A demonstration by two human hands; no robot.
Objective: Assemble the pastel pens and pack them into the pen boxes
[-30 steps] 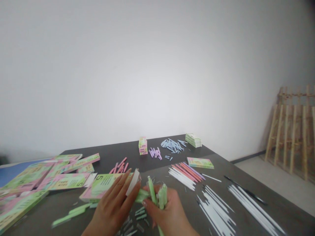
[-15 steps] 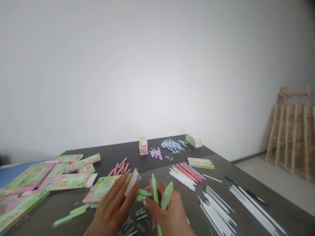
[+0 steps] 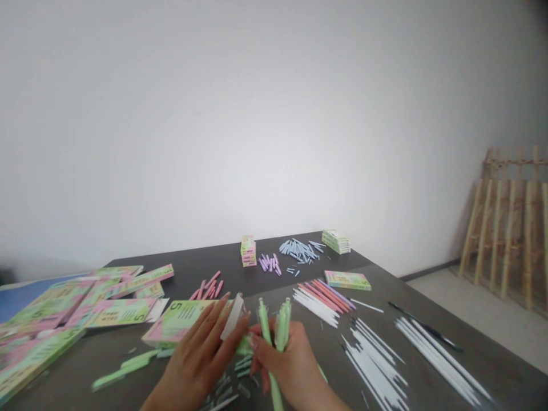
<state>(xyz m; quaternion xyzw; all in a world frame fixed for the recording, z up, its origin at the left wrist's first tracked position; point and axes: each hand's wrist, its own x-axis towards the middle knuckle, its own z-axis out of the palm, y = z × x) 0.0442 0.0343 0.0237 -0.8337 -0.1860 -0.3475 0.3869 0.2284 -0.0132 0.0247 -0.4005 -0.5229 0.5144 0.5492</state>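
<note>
My left hand [image 3: 201,354] lies over the end of a pink and green pen box [image 3: 180,314] and grips it. The white end flap [image 3: 233,318] sticks up by the fingers. My right hand [image 3: 286,357] is closed around several light green pens [image 3: 280,325], their tips pointing up and away, close beside the box's end. Something green shows between the two hands, partly hidden by fingers. Below them, small clear and green pen parts [image 3: 244,368] are scattered on the dark table [image 3: 171,394]. Loose green pen barrels [image 3: 124,368] lie left of my left hand.
Several flat boxes [image 3: 47,311] pile up at left. Pink barrels [image 3: 208,288], purple parts [image 3: 269,264] and blue parts [image 3: 299,250] lie further back, near stacked boxes [image 3: 336,241]. White refills [image 3: 377,365] spread at right beside a black pen [image 3: 428,328].
The green pens in my right hand now stand closer together and more upright. My left hand stays on the box; the view has shifted slightly.
</note>
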